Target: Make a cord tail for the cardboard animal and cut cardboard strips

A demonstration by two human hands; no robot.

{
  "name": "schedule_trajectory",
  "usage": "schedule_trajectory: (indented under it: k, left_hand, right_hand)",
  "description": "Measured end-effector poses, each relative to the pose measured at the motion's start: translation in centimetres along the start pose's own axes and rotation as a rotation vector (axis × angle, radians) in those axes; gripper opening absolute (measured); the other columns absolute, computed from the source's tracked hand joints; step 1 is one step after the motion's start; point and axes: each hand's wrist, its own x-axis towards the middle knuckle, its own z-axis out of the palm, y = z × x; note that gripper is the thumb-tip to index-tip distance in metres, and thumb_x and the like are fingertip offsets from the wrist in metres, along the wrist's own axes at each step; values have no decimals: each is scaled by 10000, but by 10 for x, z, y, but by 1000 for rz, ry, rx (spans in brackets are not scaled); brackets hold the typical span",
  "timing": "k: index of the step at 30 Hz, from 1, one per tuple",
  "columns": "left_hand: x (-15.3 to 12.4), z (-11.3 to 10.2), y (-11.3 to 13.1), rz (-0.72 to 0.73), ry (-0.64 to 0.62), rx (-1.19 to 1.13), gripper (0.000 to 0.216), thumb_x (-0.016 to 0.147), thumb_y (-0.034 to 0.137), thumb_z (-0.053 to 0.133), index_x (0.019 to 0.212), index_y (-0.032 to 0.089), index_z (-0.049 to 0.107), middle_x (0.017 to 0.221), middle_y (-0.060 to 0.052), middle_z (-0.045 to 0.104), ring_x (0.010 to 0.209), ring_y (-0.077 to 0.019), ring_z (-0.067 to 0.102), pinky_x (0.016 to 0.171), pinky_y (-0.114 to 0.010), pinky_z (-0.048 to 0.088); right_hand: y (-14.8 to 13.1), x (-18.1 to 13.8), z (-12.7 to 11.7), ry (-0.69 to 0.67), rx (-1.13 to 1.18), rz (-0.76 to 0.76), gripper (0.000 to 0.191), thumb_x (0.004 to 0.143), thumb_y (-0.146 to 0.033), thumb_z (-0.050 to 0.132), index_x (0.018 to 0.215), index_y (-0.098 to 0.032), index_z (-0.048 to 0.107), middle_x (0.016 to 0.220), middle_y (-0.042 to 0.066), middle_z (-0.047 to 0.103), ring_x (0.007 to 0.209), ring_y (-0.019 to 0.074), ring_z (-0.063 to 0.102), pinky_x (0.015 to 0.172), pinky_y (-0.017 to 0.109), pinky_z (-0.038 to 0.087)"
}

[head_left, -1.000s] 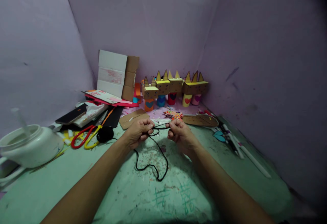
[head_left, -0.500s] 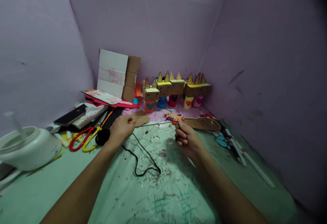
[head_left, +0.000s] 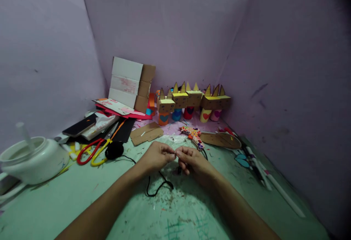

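Left hand and right hand meet fingertip to fingertip over the middle of the green surface. Both pinch the black string between thumb and forefinger; remaining fingers curled loosely.

String: slack loop droops from the pinch onto the surface just near of the hands. Another run trails left toward the black spool, which sits beside the red and yellow scissors.

Left to right elsewhere: white pot at the left edge; stacked papers and a dark flat object; folded cardboard box against the far wall; row of cardboard figures on coloured tubes; patterned tool just beyond the right hand; white sticks along the right wall.

Handling, as a judgement: keep the two pinches close and the short span taut, let the slack lie free on the surface so it does not snag.

Hard to read: the string ends are buried under the fingertips, so knot or loop cannot be told. String path under the right hand hidden. Pot cut off at left.
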Motion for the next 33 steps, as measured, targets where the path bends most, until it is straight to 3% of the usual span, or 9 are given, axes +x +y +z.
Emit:
schedule_trajectory:
  k: [3,8,12,16,20,26,29,31,33]
  left_hand:
    - [5,-16,-1,-38,132,7,133,544,249,615,530,126,565,368,75,392,371,-42,290,393,-186,186]
    - [3,-38,9,-75,190,-51,208,575,358,577,576,161,512,360,91,344,326,-41,228,362,-190,131]
    - [-1,-51,15,-110,227,8,161,549,307,579,548,150,541,341,92,307,330,-40,211,372,-192,113]
    - [-6,-63,16,-128,197,98,87,486,207,599,452,133,568,325,67,341,348,-42,239,390,-196,134]
    - [-12,-71,15,-147,82,189,68,472,176,564,430,141,604,342,44,399,363,-54,265,399,-199,165]
    - [-15,-67,7,-129,-244,405,104,516,136,558,432,153,616,395,22,473,404,-82,338,420,-201,234]
    - [-17,-65,8,-85,-356,481,152,579,164,574,436,164,624,384,28,475,383,-79,321,403,-199,211]
    - [-16,-66,9,-44,-313,475,116,605,227,618,516,172,670,475,6,569,426,-97,402,424,-194,258]
    - [-13,-67,10,-11,-135,420,168,584,292,672,698,177,717,711,-38,673,570,-146,529,509,-203,356]
  right_hand:
    - [-1,-1,-2,24,-10,19,336,645,-410,699,790,-117,623,449,-58,534,300,16,385,330,140,282]
    - [-2,-1,-3,96,-53,21,315,614,-413,707,703,-119,637,454,-50,542,307,20,397,331,146,272]
    - [-4,1,-1,231,-46,-1,326,580,-433,708,652,-133,602,468,-46,555,302,32,412,324,155,270]
    - [-6,4,-2,422,-22,-73,322,585,-438,692,648,-141,582,575,-18,617,339,39,454,356,161,330]
    - [-7,5,-6,546,50,-193,343,585,-454,691,705,-143,609,716,0,647,392,35,487,412,170,401]
    - [-9,4,-6,369,310,-182,358,544,-447,735,689,-182,542,717,-23,640,378,30,434,400,185,435]
    - [-9,4,-6,319,341,-155,380,556,-457,725,698,-202,482,567,-72,562,346,31,397,378,175,419]
    - [-8,5,-6,320,318,-143,384,579,-479,700,704,-205,461,453,-112,441,313,27,344,355,162,394]
    - [-7,5,-6,325,285,-143,374,607,-489,676,693,-202,452,402,-134,352,288,22,291,335,153,369]
